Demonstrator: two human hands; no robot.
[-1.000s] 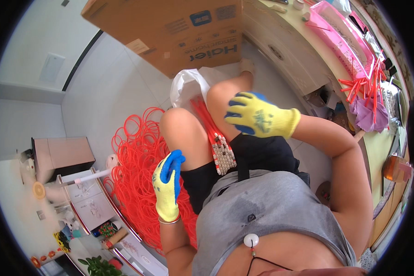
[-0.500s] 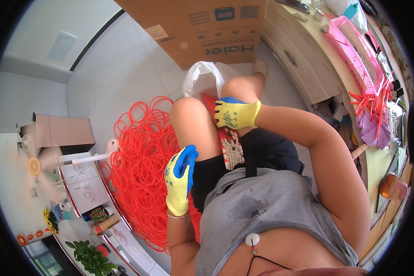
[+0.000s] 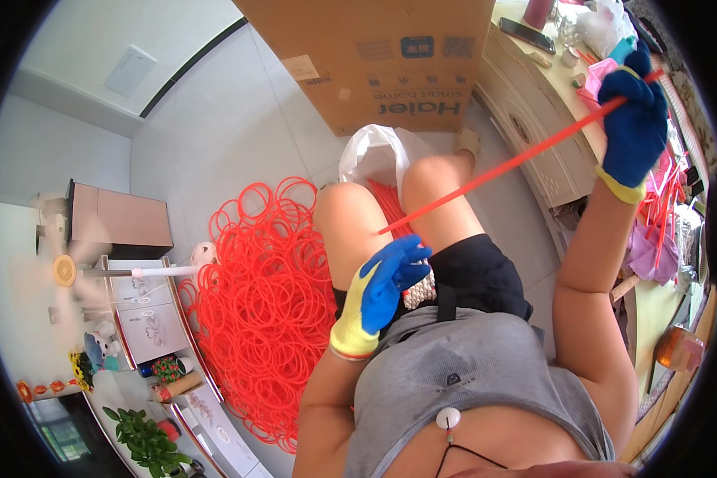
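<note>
My right hand (image 3: 636, 127), in a blue-palmed yellow glove, is raised at the right and closed round the upper end of a long thin red tube (image 3: 502, 169). The tube slants down across my thighs, its lower end just above my left hand (image 3: 384, 283). That hand, gloved alike, hovers over my lap with its fingers stretched out and nothing visible in them. Between my thighs lie more straight red tubes (image 3: 387, 203), running out of a white plastic bag (image 3: 368, 153). A pale, knobbly piece (image 3: 420, 293) in my lap is partly hidden behind the left hand.
A large heap of red rings (image 3: 255, 319) covers the floor at my left, beside a running fan (image 3: 65, 271). A big cardboard box (image 3: 374, 80) stands ahead. Along the right runs a cluttered counter (image 3: 562, 88) with a phone (image 3: 527, 35).
My right hand has left my thigh and swung up to the far right, now drawing a red tube with it. My left hand has moved right over my lap, its fingers spreading.
</note>
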